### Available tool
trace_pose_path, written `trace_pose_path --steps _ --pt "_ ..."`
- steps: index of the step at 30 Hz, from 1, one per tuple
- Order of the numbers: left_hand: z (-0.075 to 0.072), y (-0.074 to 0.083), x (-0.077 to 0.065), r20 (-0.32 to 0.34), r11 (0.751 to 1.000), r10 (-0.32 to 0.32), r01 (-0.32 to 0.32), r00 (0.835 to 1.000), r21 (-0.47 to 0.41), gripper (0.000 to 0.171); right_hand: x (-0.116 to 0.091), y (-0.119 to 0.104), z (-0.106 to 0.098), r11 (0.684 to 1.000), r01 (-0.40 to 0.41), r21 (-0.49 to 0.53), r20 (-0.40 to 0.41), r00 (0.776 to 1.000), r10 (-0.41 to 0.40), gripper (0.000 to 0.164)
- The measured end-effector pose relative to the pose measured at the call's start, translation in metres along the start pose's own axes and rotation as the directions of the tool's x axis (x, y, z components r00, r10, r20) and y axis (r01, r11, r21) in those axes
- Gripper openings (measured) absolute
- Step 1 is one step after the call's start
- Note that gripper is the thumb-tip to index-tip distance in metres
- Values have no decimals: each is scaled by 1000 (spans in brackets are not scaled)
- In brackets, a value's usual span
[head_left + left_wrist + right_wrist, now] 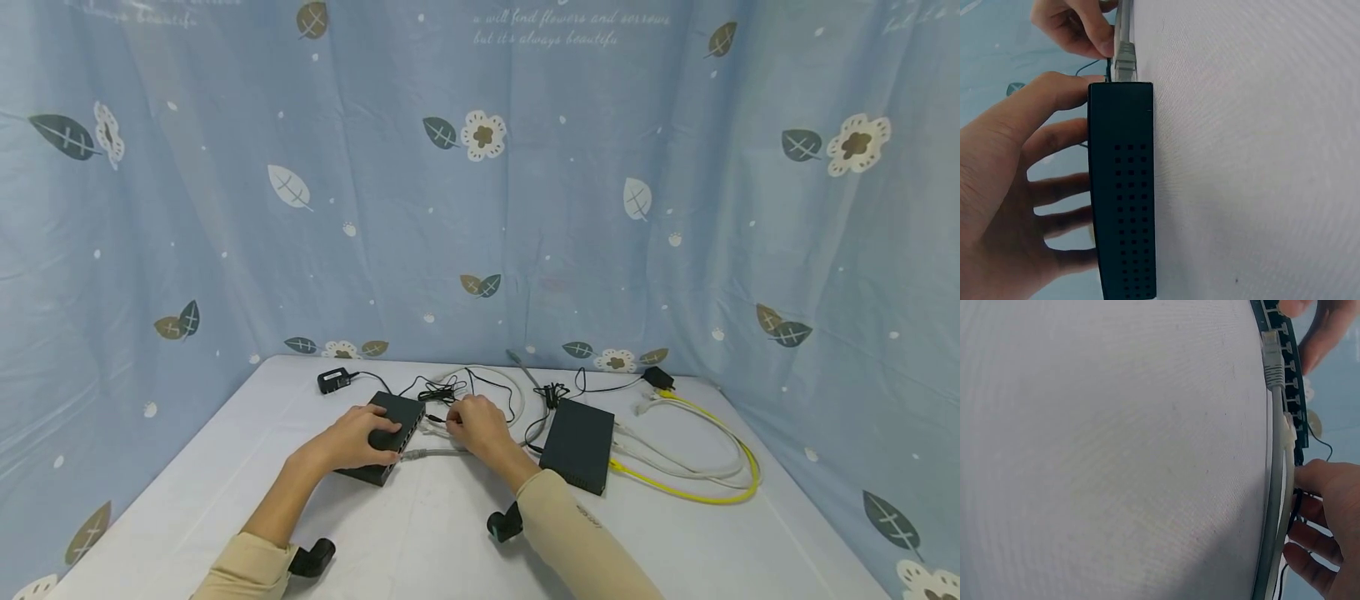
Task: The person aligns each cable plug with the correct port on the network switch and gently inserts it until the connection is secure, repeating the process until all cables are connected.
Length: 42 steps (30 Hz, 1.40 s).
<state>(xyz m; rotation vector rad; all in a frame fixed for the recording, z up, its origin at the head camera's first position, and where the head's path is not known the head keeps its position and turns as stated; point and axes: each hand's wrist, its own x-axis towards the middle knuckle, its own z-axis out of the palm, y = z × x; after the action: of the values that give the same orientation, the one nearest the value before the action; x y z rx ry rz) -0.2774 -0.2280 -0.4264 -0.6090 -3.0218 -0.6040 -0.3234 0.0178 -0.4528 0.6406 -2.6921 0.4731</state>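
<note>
On the left half of the table lies a black network switch (402, 408) with a row of ports along its right side. My left hand (352, 440) rests on its top, fingers fairly straight, thumb near the port edge. Just right of the ports, my right hand (480, 423) pinches a thin black power cable (435, 418) near its plug end, which points at the switch. A grey Ethernet cable (1274, 369) lies with its clear plug beside the ports. Below it in the right wrist view is a white Ethernet cable (1289, 434), its plug also close to the port row.
A second black switch (579, 442) sits to the right, with white cables (675, 467) and a yellow cable (720, 501) at its side. Black power adapters stand at the back left (333, 381) and back right (658, 377). Bundled black cord (441, 392) lies behind my hands.
</note>
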Motion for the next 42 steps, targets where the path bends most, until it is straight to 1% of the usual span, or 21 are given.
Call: trace_pose_path --steps 7,8,13,18,21,24,27,29,35,42 --pt "-2 2 -2 20 1000 21 -20 1000 -4 52 -1 2 0 999 11 34 -1 1000 -11 8" --pt "-2 3 -2 21 1000 14 -14 1000 -12 52 -1 2 0 999 11 39 0 1000 -11 8" --pt "-4 4 -3 6 1000 22 -22 1000 -3 51 0 1 0 999 14 52 -7 1000 -14 8" --pt "-2 4 -2 -6 999 33 -33 999 31 51 0 0 2 998 13 57 10 1000 -14 6" --pt "-1 6 -2 -18 998 13 -11 1000 67 53 -1 1 4 999 13 51 17 1000 -14 6" --pt "-1 7 -2 -27 994 -23 26 999 104 58 -1 0 5 999 13 51 4 1000 -14 6" --pt "0 8 -3 -25 990 -61 64 998 123 63 0 -1 6 998 11 58 -13 1000 -10 7" --pt "-1 9 -3 -21 989 -80 82 997 121 64 1 -3 6 998 7 57 -17 1000 -6 7" --pt "-2 9 -4 -12 991 -91 92 996 100 65 3 -9 5 999 1 46 -8 1000 -1 7" --pt "-1 8 -3 -22 992 -75 76 997 96 64 1 -12 2 999 -5 42 -9 1000 6 7"
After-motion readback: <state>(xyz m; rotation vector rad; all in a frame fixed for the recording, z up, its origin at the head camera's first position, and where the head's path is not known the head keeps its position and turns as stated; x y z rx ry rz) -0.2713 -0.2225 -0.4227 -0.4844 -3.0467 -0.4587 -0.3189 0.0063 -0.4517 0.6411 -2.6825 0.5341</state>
